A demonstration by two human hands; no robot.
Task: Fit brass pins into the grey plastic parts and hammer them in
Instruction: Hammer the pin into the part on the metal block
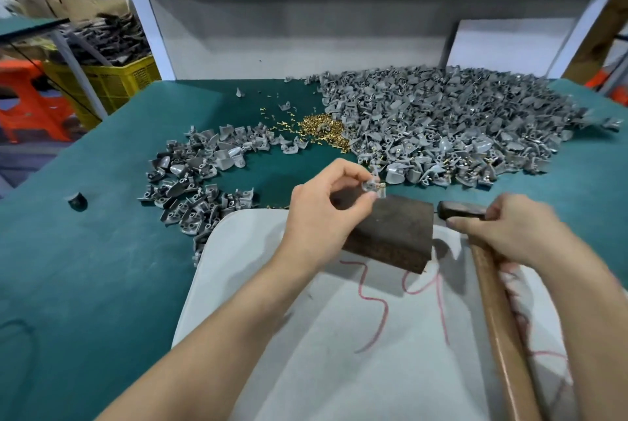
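A small grey part (371, 185) with a brass pin (380, 185) in it is pinched in the fingertips of the left hand (326, 213), just over a dark block (390, 233). The right hand (513, 230) curls its fingers round a hammer (499, 325) near its head, beside the block. Beyond the fingers lie loose brass pins (323, 128) and a big heap of grey parts (458, 121).
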